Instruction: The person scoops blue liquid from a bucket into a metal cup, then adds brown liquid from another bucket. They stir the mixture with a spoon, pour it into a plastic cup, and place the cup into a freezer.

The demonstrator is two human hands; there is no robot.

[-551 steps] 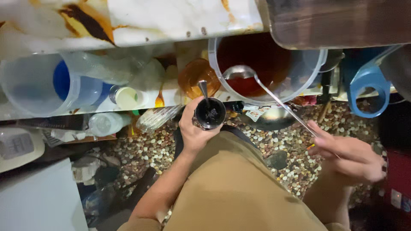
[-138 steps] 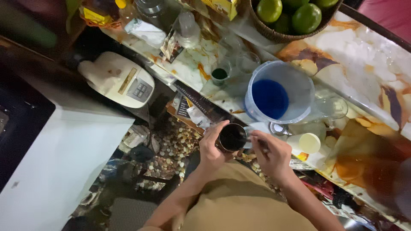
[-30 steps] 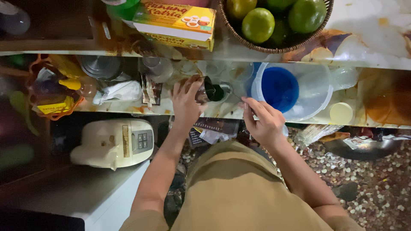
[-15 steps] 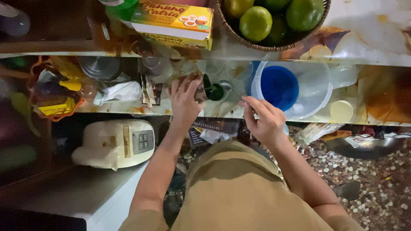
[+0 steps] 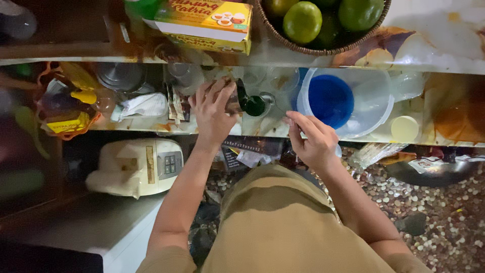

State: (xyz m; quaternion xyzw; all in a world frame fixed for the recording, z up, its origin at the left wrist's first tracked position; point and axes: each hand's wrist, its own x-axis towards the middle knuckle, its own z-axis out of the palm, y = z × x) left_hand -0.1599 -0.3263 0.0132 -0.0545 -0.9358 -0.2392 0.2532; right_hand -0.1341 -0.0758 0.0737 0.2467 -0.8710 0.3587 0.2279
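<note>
The left hand (image 5: 212, 114) wraps a tilted dark glass (image 5: 241, 98), its grip clenched to steady it. The right hand (image 5: 314, 141) hovers released beside the clear tub (image 5: 376, 103) on the table (image 5: 444, 114).

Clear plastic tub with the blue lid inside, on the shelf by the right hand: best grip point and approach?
Probably the near rim of the clear plastic tub with the blue lid inside, thumb inside and fingers outside. It stands upright with an open mouth, and its near side faces the right hand. The counter edge with the wicker basket of green limes overhangs it, so come in low from the front.

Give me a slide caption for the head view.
Left hand grips a glass on the counter; right hand hovers beside it.
</note>
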